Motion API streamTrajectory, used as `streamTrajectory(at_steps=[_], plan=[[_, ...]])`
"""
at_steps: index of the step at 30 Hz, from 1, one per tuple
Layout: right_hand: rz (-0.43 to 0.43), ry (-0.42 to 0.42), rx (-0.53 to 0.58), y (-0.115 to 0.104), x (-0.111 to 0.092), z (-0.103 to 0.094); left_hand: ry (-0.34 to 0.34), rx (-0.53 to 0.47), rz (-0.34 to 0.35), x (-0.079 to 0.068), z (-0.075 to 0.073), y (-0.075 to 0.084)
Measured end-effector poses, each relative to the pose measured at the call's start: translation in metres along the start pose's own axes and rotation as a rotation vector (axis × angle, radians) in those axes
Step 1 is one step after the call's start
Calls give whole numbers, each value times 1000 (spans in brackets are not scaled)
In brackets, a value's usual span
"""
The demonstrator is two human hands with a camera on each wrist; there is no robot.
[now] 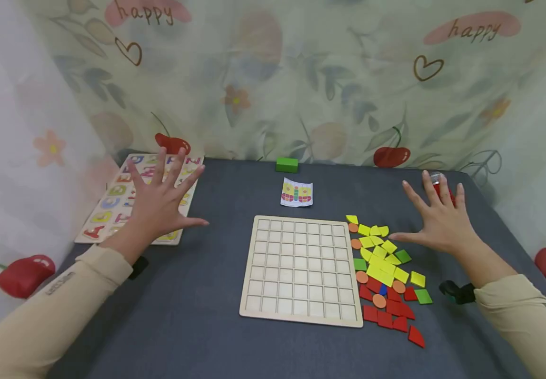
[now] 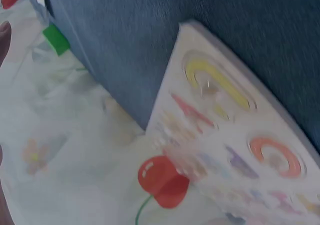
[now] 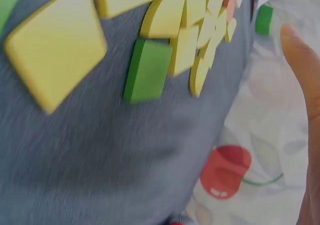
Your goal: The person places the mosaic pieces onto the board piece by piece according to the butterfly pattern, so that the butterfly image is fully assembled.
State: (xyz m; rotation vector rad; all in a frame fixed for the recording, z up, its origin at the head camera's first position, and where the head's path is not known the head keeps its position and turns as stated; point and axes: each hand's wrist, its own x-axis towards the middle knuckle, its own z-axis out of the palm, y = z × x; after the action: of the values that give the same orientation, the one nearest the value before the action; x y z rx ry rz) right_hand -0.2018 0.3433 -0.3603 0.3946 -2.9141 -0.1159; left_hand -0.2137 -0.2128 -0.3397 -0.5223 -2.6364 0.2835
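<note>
Two hands hang above the dark surface [image 1: 182,337], fingers fanned out, released and grasping nothing. The left hand [image 1: 156,202] is over a letter board [image 1: 111,210] and partly hides it; the right hand [image 1: 445,221] is near a spread of loose tiles, with its thumb toward them. A wooden grid board [image 1: 301,268] of pale squares lies flat in the middle, between the hands and nearer the person. Along its right edge lie the tiles: yellow tiles [image 1: 380,263] farther back, red tiles [image 1: 385,318] closer, with orange discs [image 1: 379,300], green tiles [image 1: 423,296] and a blue piece [image 1: 383,290] among or beside them. Beyond the grid board rests a small card [image 1: 296,192] printed with a coloured pattern, and behind that a green block [image 1: 287,165] by the patterned cloth [image 1: 277,79]. A red object [image 1: 436,181] with a shiny top shows behind the right hand's fingers.
</note>
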Motion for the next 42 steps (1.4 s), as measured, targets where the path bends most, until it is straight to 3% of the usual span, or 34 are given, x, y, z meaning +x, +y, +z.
streamTrajectory(at_steps=[5, 12, 15, 18, 23, 26, 30, 33, 38, 42], plan=[[-24, -31, 69, -14, 13, 6, 1, -34, 45, 2, 9, 14], [-6, -220, 387, -45, 41, 17, -24, -122, 157, 5, 21, 43], [1, -299, 500, -55, 52, 23, -126, -259, 240, 1, 24, 65], [23, -357, 573, -59, 62, 29, -288, -464, 297, -4, 23, 86], [96, -411, 679, -57, 70, 37, -541, -723, 310, -10, 15, 107], [121, -424, 725, -56, 72, 42, -656, -828, 322, -13, 12, 113], [139, -449, 755, -55, 76, 47, -720, -887, 352, -19, 14, 117], [147, -464, 774, -55, 80, 48, -736, -871, 359, -24, 16, 120], [189, -468, 802, -56, 82, 46, -775, -838, 343, -28, 14, 124], [192, -468, 839, -57, 84, 45, -792, -869, 310, -30, 16, 125]])
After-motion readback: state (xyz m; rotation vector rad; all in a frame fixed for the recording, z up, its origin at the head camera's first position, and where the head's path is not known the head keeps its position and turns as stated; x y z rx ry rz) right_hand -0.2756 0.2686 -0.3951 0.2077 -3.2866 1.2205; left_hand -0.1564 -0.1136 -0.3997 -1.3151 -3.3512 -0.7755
